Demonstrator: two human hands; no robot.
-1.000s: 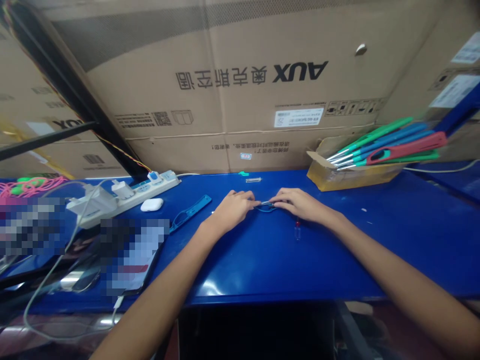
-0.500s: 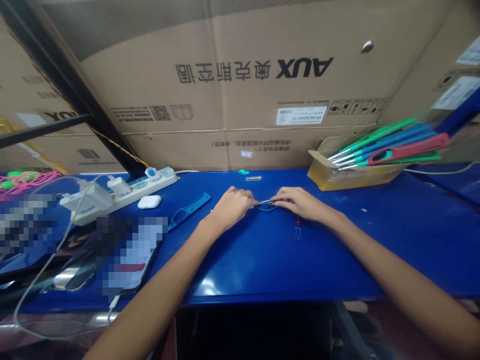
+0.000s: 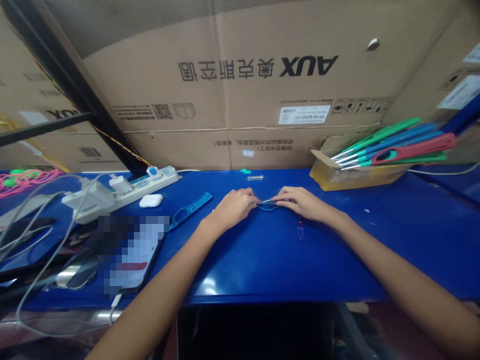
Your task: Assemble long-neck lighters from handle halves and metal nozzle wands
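My left hand (image 3: 238, 206) and my right hand (image 3: 300, 201) face each other above the blue table, fingers pinched. Between them they hold a blue stick lighter (image 3: 267, 208), one end each, with a thin metal part showing along it. Fingers hide most of the lighter. A small screwdriver (image 3: 300, 232) with a clear handle and red collar lies just under my right hand. To the left of my left hand rests a loose blue lighter shell half (image 3: 191, 211). Beyond the hands are a small clear tube (image 3: 255, 178) and a green bit (image 3: 245, 171).
A cardboard box (image 3: 352, 177) of several coloured stick lighters stands at the back right. On the left lie a power strip (image 3: 138, 189) with chargers, a white earbud case (image 3: 151, 200), a phone (image 3: 138, 260) and cables. Large cartons (image 3: 240, 110) wall the back.
The view has shifted slightly, so everything sits a little further right. Both hands keep the same pinch on the lighter, with hardly any movement.
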